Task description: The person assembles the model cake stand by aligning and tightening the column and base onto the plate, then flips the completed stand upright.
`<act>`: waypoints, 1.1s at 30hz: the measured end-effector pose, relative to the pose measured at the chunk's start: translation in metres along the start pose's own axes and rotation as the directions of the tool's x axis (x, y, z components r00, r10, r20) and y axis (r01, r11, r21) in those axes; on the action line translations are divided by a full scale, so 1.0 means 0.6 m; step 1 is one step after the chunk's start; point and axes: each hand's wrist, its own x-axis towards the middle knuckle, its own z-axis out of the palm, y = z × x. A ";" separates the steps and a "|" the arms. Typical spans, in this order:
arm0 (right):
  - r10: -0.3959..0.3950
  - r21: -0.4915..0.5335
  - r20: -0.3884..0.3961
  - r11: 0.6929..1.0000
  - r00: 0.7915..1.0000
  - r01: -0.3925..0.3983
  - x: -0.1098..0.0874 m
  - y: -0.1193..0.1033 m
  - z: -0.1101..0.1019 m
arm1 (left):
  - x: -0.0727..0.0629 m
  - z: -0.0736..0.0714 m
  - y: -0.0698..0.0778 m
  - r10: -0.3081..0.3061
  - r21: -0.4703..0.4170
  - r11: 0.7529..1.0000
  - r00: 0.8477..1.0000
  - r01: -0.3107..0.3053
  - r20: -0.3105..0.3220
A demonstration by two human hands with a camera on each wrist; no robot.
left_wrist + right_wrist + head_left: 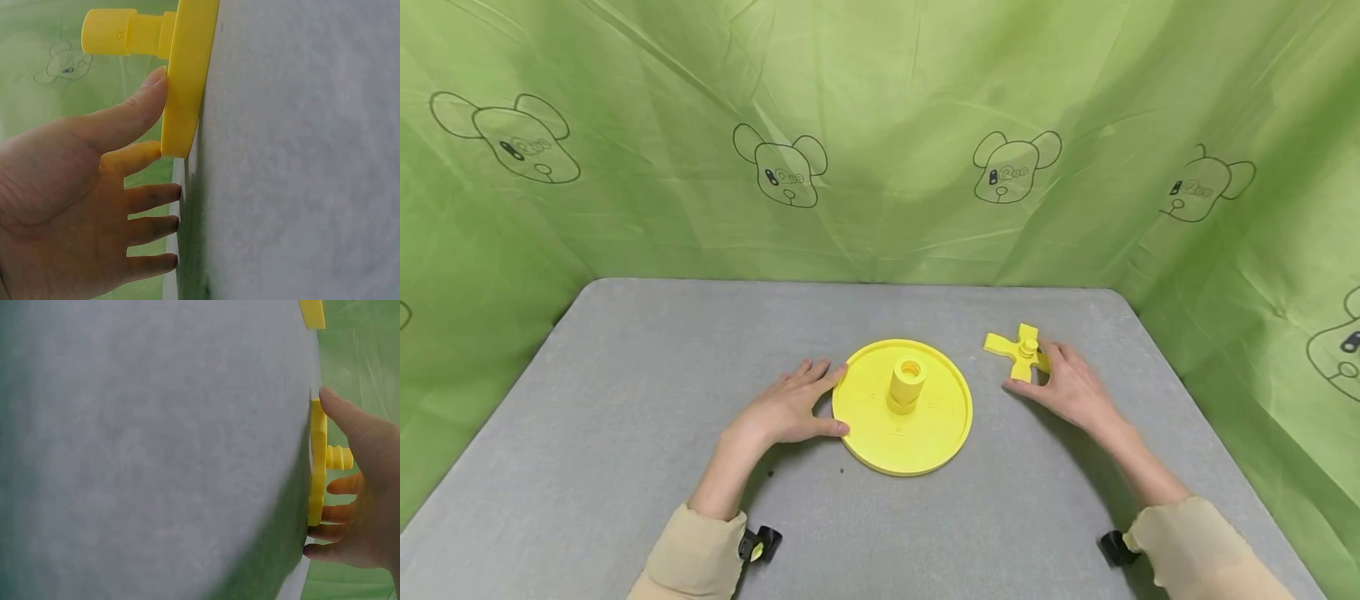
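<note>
A round yellow disc with a raised rim lies on the table, and a hollow post stands up from its middle. My left hand is at the disc's left edge, thumb and index finger spread and touching the rim. In the left wrist view the post bears the number 35. To the right lies a yellow cross-shaped piece with a short threaded stub. My right hand reaches over its right side, thumb by one arm and straight fingers beside another. Whether they press on it I cannot tell.
The grey table runs under both pieces. A green curtain with drawn bear heads hangs behind it and along both sides. Small dark specks lie on the table near the left wrist.
</note>
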 end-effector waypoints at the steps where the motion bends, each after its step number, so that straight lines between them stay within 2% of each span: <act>1: 0.005 -0.007 -0.003 1.000 1.000 -0.006 0.000 0.000 0.002 | 0.000 0.000 0.000 0.002 0.002 1.000 1.000 -0.002 -0.001; 10: 0.029 -0.050 -0.052 0.998 0.998 -0.032 -0.005 -0.010 0.010 | -0.002 -0.001 0.002 0.000 -0.004 1.000 1.000 0.000 0.004; 21: 0.043 -0.079 -0.059 0.996 0.997 -0.048 -0.009 -0.019 0.010 | -0.003 -0.001 0.002 0.003 -0.007 1.000 1.000 -0.003 -0.001; 26: 0.038 -0.060 -0.069 0.997 0.997 -0.042 -0.007 -0.023 0.006 | -0.003 -0.002 0.003 0.006 -0.003 1.000 1.000 -0.006 -0.002; 33: 0.032 0.025 -0.101 0.999 0.994 -0.030 -0.006 -0.019 -0.003 | -0.004 -0.001 0.004 0.000 -0.007 1.000 1.000 0.000 0.002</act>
